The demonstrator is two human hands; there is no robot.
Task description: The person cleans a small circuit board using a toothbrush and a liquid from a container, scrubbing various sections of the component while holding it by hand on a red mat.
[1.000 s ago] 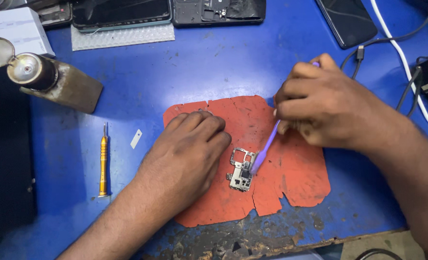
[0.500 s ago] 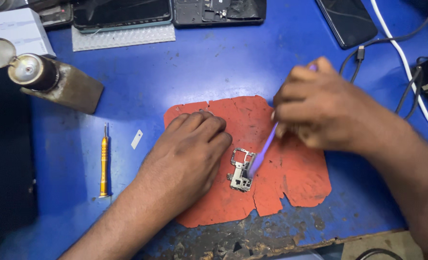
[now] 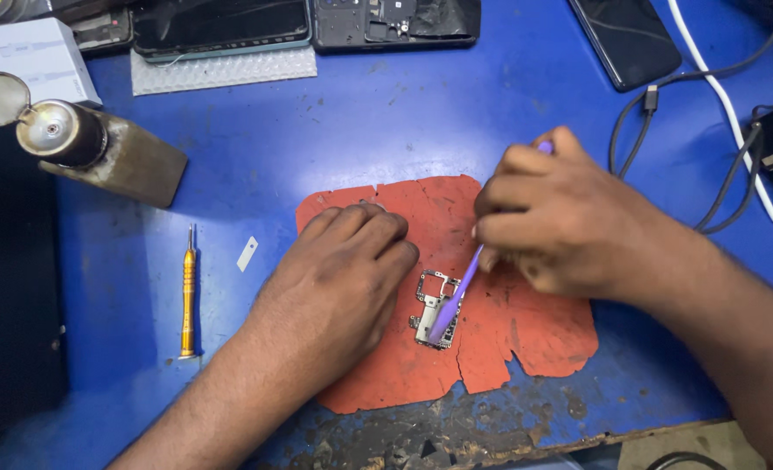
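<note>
Head view: I see left hand (image 3: 343, 274) flat on red mat (image 3: 534, 335), fingers curled, gripping nothing, just left of small circuit board (image 3: 437, 310) at mat centre. Right hand (image 3: 569, 222) closed around purple brush (image 3: 456, 296), tip on board. Yellow screwdriver (image 3: 188, 292) left on blue desk (image 3: 386, 122).

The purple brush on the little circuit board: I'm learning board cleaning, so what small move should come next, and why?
Probably a short stroke of the purple brush along the circuit board. Its tip already rests on the board, the right hand grips it, and the left hand sits beside the board on the red mat.
</note>
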